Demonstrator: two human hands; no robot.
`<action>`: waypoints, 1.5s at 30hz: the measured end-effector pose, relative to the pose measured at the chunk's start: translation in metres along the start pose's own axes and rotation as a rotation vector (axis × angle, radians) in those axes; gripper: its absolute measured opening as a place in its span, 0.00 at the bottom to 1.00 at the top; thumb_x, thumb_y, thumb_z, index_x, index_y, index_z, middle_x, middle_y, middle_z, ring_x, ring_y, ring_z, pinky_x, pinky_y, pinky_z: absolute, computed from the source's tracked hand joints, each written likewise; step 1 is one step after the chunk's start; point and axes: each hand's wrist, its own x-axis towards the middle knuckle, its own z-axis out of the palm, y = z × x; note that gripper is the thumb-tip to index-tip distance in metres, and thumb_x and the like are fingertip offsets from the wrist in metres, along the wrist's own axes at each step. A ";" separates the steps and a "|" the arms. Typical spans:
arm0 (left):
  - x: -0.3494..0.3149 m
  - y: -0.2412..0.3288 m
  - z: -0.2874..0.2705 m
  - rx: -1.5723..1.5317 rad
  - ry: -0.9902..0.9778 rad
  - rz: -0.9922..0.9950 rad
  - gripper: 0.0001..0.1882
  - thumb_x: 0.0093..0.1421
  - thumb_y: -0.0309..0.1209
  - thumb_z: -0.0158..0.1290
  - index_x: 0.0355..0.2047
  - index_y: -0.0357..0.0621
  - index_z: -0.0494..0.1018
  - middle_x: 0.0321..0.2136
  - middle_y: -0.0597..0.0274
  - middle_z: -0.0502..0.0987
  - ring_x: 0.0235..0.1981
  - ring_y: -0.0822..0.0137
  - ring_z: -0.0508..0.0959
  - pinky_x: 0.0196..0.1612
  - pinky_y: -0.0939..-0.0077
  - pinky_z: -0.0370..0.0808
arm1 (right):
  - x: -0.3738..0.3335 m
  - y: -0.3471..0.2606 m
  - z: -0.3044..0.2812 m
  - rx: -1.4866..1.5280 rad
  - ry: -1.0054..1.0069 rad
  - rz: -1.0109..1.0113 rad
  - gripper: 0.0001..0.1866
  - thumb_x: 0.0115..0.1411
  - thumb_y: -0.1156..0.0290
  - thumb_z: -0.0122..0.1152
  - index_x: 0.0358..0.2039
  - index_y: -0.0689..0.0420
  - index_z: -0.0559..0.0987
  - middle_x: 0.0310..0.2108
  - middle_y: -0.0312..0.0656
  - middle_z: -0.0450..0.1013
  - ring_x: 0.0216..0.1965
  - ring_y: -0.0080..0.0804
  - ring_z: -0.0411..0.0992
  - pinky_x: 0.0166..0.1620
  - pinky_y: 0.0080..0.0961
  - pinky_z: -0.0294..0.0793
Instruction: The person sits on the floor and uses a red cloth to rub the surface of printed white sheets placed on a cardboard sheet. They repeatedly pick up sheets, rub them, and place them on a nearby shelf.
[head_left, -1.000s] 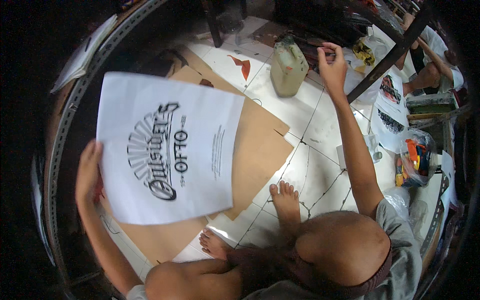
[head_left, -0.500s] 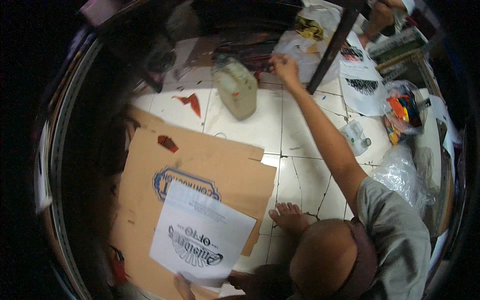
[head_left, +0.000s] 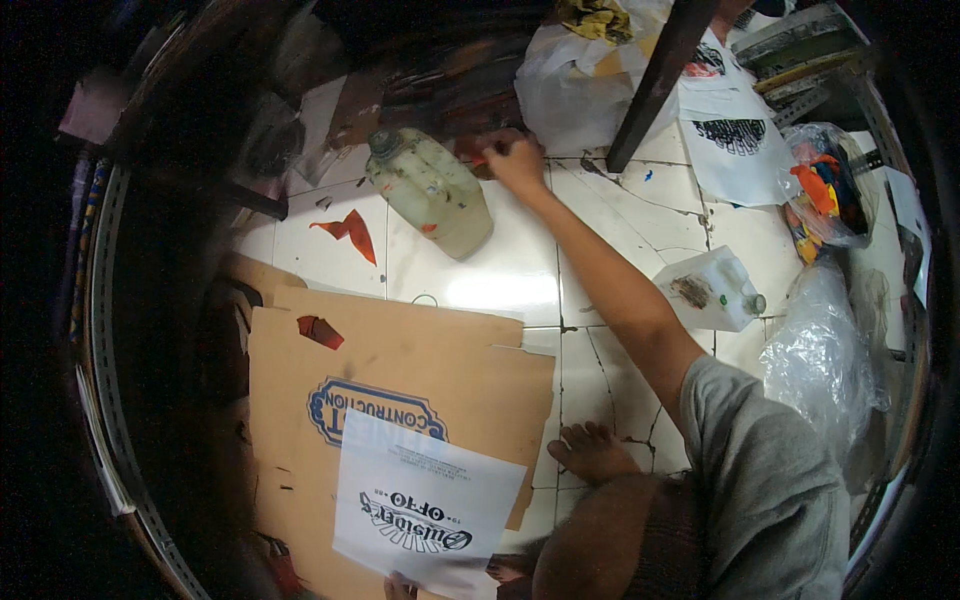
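A white printed sheet of paper (head_left: 430, 500) with a black design lies over brown cardboard (head_left: 290, 400) on the floor. At the sheet's near edge, only the fingers of my left hand (head_left: 400, 588) show, closed on the paper. My right arm stretches far forward. Its hand (head_left: 514, 162) is low beside a cloudy plastic jug (head_left: 430, 195) of pale liquid, apart from it. The fingers are curled next to something reddish; what they hold is hidden. Left of the jug lies an orange-red scrap (head_left: 355, 238), and a darker red piece (head_left: 320, 332) rests on the cardboard.
A white plastic bottle (head_left: 712, 290) lies right of my forearm, near clear plastic wrap (head_left: 825, 360). A dark table leg (head_left: 655, 90) stands before a whitish plastic bag (head_left: 570, 85). Printed sheets (head_left: 735, 150) and a bag of colourful scraps (head_left: 825, 190) are at right.
The whole view has shifted. My right hand has come slightly closer to the jug, at the reddish thing. My left hand stays at the sheet's near edge.
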 end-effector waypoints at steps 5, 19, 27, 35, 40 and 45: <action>-0.006 -0.005 -0.008 -0.003 0.007 0.008 0.20 0.72 0.46 0.50 0.47 0.40 0.72 0.30 0.67 0.74 0.29 0.74 0.72 0.29 0.76 0.69 | -0.015 -0.044 -0.049 0.928 -0.134 0.195 0.19 0.68 0.56 0.58 0.50 0.57 0.76 0.47 0.39 0.78 0.47 0.28 0.75 0.54 0.29 0.70; -0.012 -0.025 -0.009 -0.081 0.005 0.080 0.20 0.72 0.46 0.50 0.47 0.40 0.72 0.31 0.66 0.75 0.30 0.73 0.73 0.30 0.76 0.70 | -0.027 -0.105 -0.089 1.332 -0.153 0.369 0.18 0.66 0.61 0.65 0.50 0.58 0.76 0.47 0.41 0.78 0.50 0.30 0.76 0.55 0.31 0.74; -0.016 -0.037 -0.004 -0.144 0.000 0.121 0.20 0.72 0.46 0.50 0.48 0.39 0.72 0.32 0.66 0.76 0.31 0.73 0.74 0.31 0.76 0.70 | 0.031 -0.172 -0.053 0.292 0.105 -0.227 0.20 0.63 0.56 0.66 0.45 0.60 0.83 0.41 0.50 0.82 0.41 0.39 0.82 0.45 0.33 0.78; -0.014 -0.052 -0.010 -0.234 0.024 0.193 0.21 0.70 0.46 0.53 0.46 0.38 0.72 0.34 0.64 0.75 0.33 0.72 0.72 0.34 0.76 0.69 | 0.005 -0.200 -0.039 -0.552 -0.237 -0.624 0.18 0.66 0.60 0.59 0.52 0.55 0.82 0.44 0.48 0.82 0.42 0.43 0.82 0.47 0.37 0.79; 0.003 -0.028 0.013 -0.223 0.118 0.070 0.19 0.68 0.47 0.56 0.43 0.43 0.74 0.25 0.74 0.67 0.26 0.79 0.67 0.30 0.79 0.65 | 0.025 -0.178 -0.069 -0.662 -0.222 -0.667 0.26 0.64 0.47 0.61 0.57 0.46 0.80 0.48 0.49 0.81 0.49 0.46 0.80 0.53 0.38 0.78; -0.012 -0.053 -0.005 -0.255 0.120 0.018 0.26 0.68 0.50 0.54 0.53 0.40 0.73 0.40 0.65 0.76 0.41 0.72 0.74 0.46 0.75 0.70 | 0.012 -0.183 -0.041 -0.606 -0.367 -0.677 0.47 0.51 0.37 0.72 0.64 0.53 0.71 0.52 0.52 0.78 0.49 0.43 0.80 0.54 0.34 0.77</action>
